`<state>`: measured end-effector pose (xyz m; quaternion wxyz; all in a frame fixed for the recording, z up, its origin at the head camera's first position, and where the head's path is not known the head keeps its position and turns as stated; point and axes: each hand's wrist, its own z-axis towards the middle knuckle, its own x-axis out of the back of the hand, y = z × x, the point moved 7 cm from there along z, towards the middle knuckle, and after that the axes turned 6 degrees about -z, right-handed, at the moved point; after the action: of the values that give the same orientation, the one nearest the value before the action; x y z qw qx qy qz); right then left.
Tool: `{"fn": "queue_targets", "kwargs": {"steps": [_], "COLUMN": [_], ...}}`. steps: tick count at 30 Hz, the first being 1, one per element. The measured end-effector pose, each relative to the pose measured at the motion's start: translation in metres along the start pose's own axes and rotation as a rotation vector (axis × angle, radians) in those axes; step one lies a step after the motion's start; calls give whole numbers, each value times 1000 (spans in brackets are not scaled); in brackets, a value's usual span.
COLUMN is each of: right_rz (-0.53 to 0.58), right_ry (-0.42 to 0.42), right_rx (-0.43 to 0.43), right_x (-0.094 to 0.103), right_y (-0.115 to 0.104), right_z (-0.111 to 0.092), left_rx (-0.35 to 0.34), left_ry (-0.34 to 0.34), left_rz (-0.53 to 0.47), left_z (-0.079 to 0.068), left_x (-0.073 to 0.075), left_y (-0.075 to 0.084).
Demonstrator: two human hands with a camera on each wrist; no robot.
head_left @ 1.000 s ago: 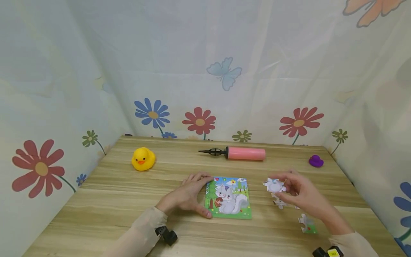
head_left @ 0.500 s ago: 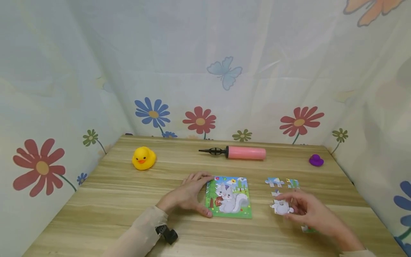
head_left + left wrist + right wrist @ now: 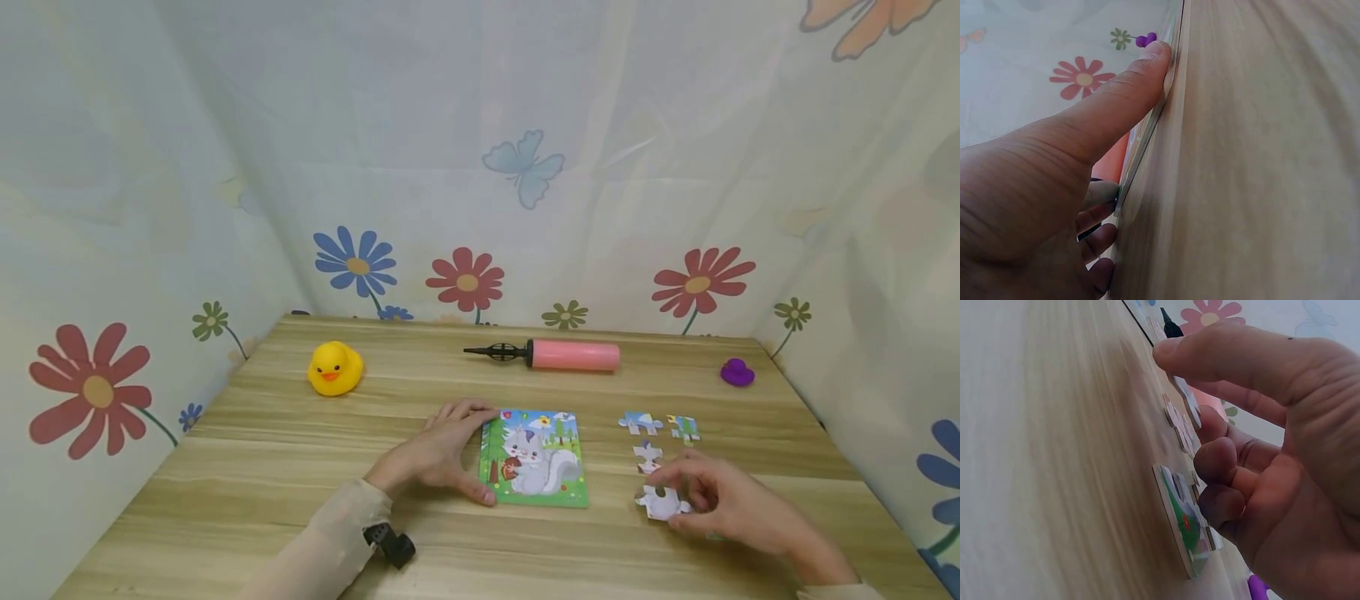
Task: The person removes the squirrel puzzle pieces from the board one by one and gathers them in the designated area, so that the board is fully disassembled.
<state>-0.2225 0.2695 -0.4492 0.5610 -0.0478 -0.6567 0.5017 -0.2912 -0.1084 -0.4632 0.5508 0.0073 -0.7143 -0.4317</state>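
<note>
Head view: a grey-white jigsaw piece is pinched by its right side between the thumb and fingers of the right hand, low over the right half of the wood-grain tabletop; whether the wood is touched by it cannot be told. Because only one side is gripped, the piece could be tipped or let slip. Just beyond it, the white-and-brown piece lies close enough to be bumped or overlapped if the held one is swung a little too far. By the right wrist view, a green flower piece lies near the curled lower fingers; mostly covered by the hand from above, it could be brushed aside unseen. Farther off, the sky-blue piece and the green tree piece seem less at risk. To the left, the squirrel picture board is flanked along its left edge by the left hand, laid loosely with nothing clenched; it could be skidded rightward, toward the loose pieces, should that hand be leaned on.
</note>
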Motion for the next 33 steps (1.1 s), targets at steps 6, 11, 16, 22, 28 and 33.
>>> {"fn": "queue_targets", "kwargs": {"steps": [6, 11, 16, 22, 28, 33], "right_rz": [-35, -60, -67, -81, -105, -90], "right_ry": [3, -6, -24, -33, -33, -37], "right_rx": [-10, -12, -21, -34, -46, -52], "right_x": [0, -2, -5, -7, -5, -7], "right_y": [2, 3, 3, 3, 5, 5], "right_z": [-1, -1, 0, -1, -1, -1], "left_rx": [16, 18, 20, 16, 15, 11], "left_ry": [-6, -4, 0, 0, 4, 2], "left_rz": [6, 1, 1, 6, -1, -4], "left_z": [0, 0, 0, 0, 0, 0], "left_x": [0, 0, 0, 0, 1, 0], "left_y": [-1, 0, -1, -1, -1, 0]}}
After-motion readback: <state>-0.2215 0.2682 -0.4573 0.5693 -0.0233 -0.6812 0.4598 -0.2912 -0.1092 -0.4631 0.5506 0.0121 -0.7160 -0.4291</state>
